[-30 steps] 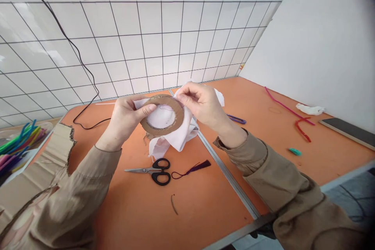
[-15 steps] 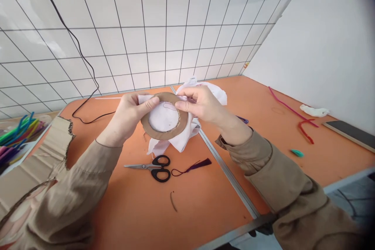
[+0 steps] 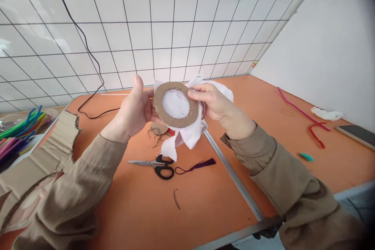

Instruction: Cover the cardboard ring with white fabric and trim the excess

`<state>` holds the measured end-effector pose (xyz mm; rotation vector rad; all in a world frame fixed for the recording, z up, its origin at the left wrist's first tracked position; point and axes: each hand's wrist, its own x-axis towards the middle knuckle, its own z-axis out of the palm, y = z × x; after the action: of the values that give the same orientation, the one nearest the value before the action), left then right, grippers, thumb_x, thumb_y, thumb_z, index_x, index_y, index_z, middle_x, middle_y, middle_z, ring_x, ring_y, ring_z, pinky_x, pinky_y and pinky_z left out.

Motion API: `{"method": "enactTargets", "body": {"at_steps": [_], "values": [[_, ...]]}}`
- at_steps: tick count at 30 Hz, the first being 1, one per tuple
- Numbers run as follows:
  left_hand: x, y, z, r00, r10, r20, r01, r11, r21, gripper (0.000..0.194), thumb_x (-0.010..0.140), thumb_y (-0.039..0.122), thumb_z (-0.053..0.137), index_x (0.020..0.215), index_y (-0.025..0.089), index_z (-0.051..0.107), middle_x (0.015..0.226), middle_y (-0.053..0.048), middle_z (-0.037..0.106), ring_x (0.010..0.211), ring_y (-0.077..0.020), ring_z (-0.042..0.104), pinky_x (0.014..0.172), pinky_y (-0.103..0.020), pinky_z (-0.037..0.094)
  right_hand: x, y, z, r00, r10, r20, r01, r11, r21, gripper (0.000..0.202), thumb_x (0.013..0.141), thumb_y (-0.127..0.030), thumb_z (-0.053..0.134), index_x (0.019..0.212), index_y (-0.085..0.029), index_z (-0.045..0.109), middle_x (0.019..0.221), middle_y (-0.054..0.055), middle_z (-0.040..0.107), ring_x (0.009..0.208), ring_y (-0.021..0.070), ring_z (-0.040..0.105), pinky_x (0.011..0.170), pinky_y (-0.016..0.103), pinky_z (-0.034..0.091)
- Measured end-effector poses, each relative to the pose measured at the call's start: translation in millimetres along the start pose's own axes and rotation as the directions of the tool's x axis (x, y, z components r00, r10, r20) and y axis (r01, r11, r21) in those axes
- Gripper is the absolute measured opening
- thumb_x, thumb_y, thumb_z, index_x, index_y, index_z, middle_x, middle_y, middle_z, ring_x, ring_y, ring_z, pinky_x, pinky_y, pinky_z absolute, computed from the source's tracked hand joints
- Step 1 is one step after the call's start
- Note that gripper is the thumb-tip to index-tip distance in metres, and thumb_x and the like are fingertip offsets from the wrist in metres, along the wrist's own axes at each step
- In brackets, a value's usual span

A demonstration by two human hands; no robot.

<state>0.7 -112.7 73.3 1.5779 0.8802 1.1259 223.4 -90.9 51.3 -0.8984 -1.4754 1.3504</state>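
Observation:
A round cardboard ring (image 3: 159, 107) is held up over the table, with white cloth (image 3: 175, 104) behind it showing through its hole. Thin thread lies across the cloth inside the ring. My right hand (image 3: 215, 103) pinches the ring's right edge together with the cloth. On the left side my left hand (image 3: 136, 107) is spread, thumb up, its fingertips behind the ring's left edge. More cloth hangs below the ring. Under it on the table lies a small cardboard disc (image 3: 159, 128) with brown strands and something red beside it.
Black-handled scissors (image 3: 164, 167) and a purple tassel (image 3: 205, 164) lie in front. Torn cardboard (image 3: 43, 156) and colourful pipe cleaners (image 3: 32, 125) are at left. At right are a red pipe cleaner (image 3: 316, 136), a green piece (image 3: 306, 157) and a dark flat object (image 3: 357, 134). A cable (image 3: 96, 62) hangs at left.
My left thumb has lifted off the ring and my left hand has opened. The view has shifted, and the small disc with strands now shows beneath the ring.

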Motion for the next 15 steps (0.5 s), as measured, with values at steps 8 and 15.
{"method": "enactTargets", "body": {"at_steps": [8, 15], "values": [[-9.6, 8.8, 3.2, 0.969, -0.134, 0.210, 0.171, 0.971, -0.170, 0.052, 0.085, 0.060, 0.060, 0.109, 0.016, 0.071, 0.090, -0.012, 0.074, 0.076, -0.0248, 0.071, 0.058, -0.033, 0.059, -1.0, -2.1, 0.7, 0.996, 0.006, 0.084, -0.013, 0.997, 0.077, 0.023, 0.073, -0.039, 0.079, 0.076, -0.019, 0.068, 0.065, 0.001, 0.065, 0.058, 0.0153, 0.059, 0.049, 0.027, 0.048], [-9.5, 5.6, 4.4, 0.988, -0.110, 0.107, 0.118, 0.991, -0.065, 0.046, 0.085, 0.058, 0.060, 0.099, 0.018, 0.075, 0.085, -0.012, 0.073, 0.082, -0.0293, 0.070, 0.055, -0.035, 0.058, -3.7, -3.3, 1.8, 0.997, 0.026, 0.078, -0.018, 0.995, -0.098, 0.033, 0.073, -0.049, 0.077, 0.069, -0.020, 0.061, 0.052, -0.002, 0.054, 0.038, 0.0113, 0.044, 0.033, 0.026, 0.030]]}}
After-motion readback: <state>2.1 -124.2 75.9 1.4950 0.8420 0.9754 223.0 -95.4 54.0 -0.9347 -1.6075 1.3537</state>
